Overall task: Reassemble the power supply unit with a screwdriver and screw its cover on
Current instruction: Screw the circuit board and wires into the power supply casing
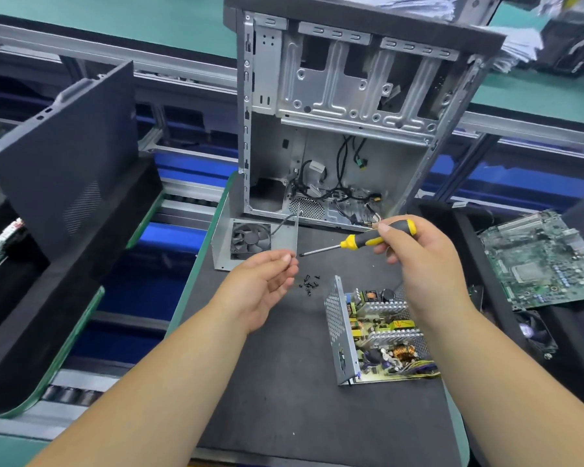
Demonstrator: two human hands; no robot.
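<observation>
Perforated sheet steel walls the open power supply unit, lying near on the black bench under the right forearm; likely rigid but sharp-edged, best lifted by its walls, clear of the fragile board. Beyond lie tiny loose screws, easily scattered. Left hand hovers, fingers relaxed, maybe pinching one; I cannot tell. Right hand grips the screwdriver. Farther left stands the fan-bearing cover.

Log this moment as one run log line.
right hand grips screwdriver | left hand open | screws loose | power supply unit uncovered
</observation>
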